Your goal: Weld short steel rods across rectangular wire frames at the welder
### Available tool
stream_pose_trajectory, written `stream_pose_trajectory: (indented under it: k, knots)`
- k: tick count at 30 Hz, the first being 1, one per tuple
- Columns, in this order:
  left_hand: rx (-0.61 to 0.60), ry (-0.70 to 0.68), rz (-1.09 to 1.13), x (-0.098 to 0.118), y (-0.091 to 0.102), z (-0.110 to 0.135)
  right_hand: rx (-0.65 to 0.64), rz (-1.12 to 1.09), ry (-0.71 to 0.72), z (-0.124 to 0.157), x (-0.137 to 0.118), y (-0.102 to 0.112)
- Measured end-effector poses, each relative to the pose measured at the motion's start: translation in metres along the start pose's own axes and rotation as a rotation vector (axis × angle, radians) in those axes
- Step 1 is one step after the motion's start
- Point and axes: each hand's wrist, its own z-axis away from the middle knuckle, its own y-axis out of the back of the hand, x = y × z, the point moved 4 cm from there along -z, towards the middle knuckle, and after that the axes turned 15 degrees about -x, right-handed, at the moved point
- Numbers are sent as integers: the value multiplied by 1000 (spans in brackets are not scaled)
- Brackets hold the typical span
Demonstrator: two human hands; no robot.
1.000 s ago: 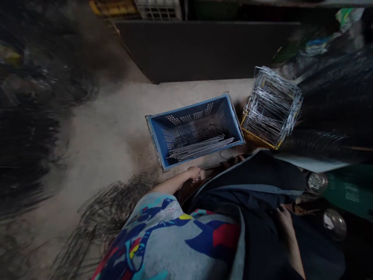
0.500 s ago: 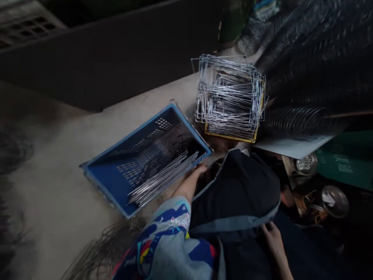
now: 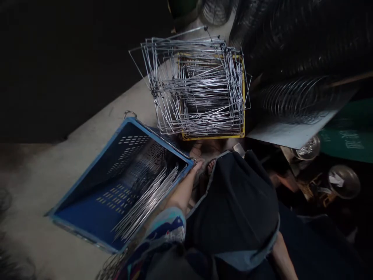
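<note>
My left hand [image 3: 196, 166] reaches out to the near right corner of a blue perforated plastic crate [image 3: 87, 163], and its fingers curl over the rim there. The crate is tilted on the concrete floor and holds a bundle of straight shiny metal rods [image 3: 145, 202]. Just beyond the hand, a yellow crate [image 3: 214, 136] carries a tall stack of bent wire frames [image 3: 198, 85]. A dark cloth [image 3: 239, 202] covers my lap. Of my right arm only the forearm [image 3: 279, 252] shows at the bottom edge, and the hand itself is out of view.
Dark coiled wire [image 3: 294, 101] lies on a grey board [image 3: 285, 132] at the right. A green container [image 3: 349, 136] and round metal lids [image 3: 344, 181] sit beyond it. A dark wall fills the upper left, with bare concrete floor [image 3: 35, 186] to the left.
The view has swung right and closer, so the crates look larger. My left hand slid along the blue crate's near edge to its corner. My right hand dropped out of view.
</note>
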Motion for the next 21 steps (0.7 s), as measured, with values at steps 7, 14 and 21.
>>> stream_pose_trajectory:
  k: [7, 14, 21]
  knots:
    - [65, -97, 242, 95, -6, 43, 65, 386, 289, 10, -54, 29]
    - [-59, -779, 121, 248, 7, 217, 140, 424, 671, 82, -158, 1]
    - [-335, -947, -355, 259, -98, 305, -183, 16, 866, 116, -154, -35]
